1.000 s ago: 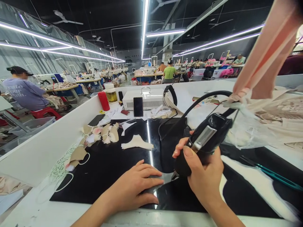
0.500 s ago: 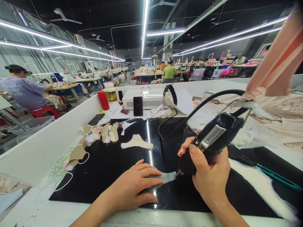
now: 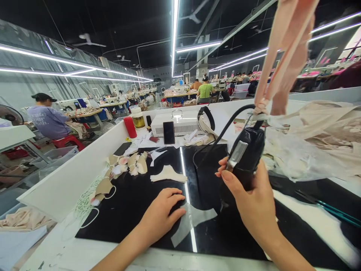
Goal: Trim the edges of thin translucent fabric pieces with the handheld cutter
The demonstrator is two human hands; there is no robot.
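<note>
My right hand [image 3: 254, 192] is wrapped round a black handheld tool [image 3: 245, 154] with a metal plate on its side; pink cloth strips [image 3: 287, 49] are tied at its top. Its lower end is close to the black board, right of a translucent, curved piece [image 3: 194, 220]. My left hand [image 3: 162, 212] rests palm down at the left edge of that piece, fingers spread, gripping nothing. Beyond it on the black board [image 3: 129, 210] lies a cream cut piece [image 3: 168, 174]. A long white piece [image 3: 316, 226] is to the right of my right hand.
Bundled beige pieces [image 3: 138, 164] and pale green cord [image 3: 88, 201] lie at left. At the back stand a phone [image 3: 169, 133], a white vented box [image 3: 184, 125] and a red container [image 3: 130, 127]. Teal-handled scissors [image 3: 338, 212] and heaped cloth [image 3: 327, 131] are at right. People sit at distant tables.
My left hand has drawn back off the translucent piece, uncovering more of it. The black tool has become more upright and moved away from the piece's right tip. The whole view has shifted slightly.
</note>
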